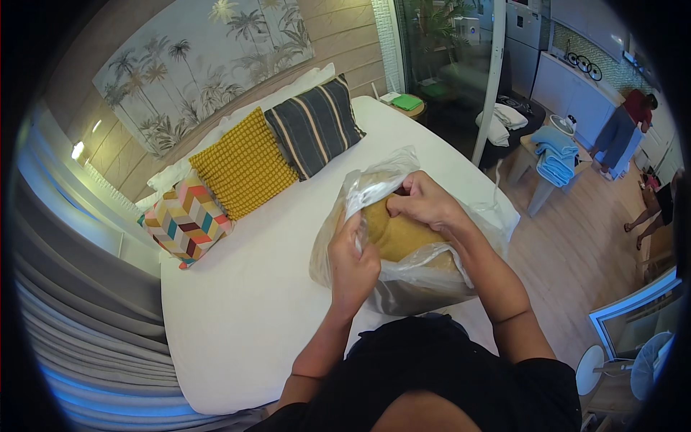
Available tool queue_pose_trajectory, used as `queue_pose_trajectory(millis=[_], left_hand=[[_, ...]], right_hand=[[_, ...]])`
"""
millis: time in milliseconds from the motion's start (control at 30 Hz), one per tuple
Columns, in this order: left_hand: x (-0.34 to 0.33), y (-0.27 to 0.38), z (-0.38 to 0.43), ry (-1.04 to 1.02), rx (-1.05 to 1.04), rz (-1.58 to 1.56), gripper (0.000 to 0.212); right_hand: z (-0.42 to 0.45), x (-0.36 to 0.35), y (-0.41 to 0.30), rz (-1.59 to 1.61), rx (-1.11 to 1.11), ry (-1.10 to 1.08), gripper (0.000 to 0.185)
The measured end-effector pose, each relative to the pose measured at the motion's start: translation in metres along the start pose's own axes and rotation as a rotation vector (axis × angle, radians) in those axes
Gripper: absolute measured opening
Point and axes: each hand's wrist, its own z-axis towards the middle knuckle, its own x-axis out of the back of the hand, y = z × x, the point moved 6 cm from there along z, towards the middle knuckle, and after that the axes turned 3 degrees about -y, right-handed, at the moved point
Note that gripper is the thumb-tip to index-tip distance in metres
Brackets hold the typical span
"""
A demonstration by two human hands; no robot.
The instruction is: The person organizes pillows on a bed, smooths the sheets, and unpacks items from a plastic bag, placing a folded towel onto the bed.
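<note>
A translucent plastic bag [415,291] stands at the near side of the white-sheeted bed [237,318], its mouth spread. Inside it lies a mustard-yellow folded fabric item [413,237]. My left hand [353,259] grips the bag's rim on the left, thumb and fingers closed on the plastic. Over the far side of the opening is my right hand [426,202], its fingers curled at the edge of the yellow fabric; whether they pinch fabric or plastic is hard to tell.
A multicoloured cushion [186,221], a yellow cushion [243,162] and a striped dark cushion [317,127] lie along the bed's far edge. Right of the bed, blue folded towels [556,156] rest on a wooden table. Two people [621,129] are at the far right.
</note>
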Motion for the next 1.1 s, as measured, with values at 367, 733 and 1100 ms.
queue_pose_trajectory(millis=[367, 733, 1100], left_hand=[[0.047, -0.084, -0.062, 0.14, 0.295, -0.038, 0.049], [0.059, -0.152, -0.088, 0.177, 0.404, 0.695, 0.022], [0.042, -0.312, -0.169, 0.027, 0.859, 0.419, 0.053]], right_hand=[[-0.017, -0.097, 0.08, -0.854, 0.363, 0.084, 0.041], [-0.052, -0.075, 0.059, -0.362, 0.363, -0.13, 0.028], [-0.109, -0.092, 0.057, -0.488, 0.507, -0.348, 0.026]])
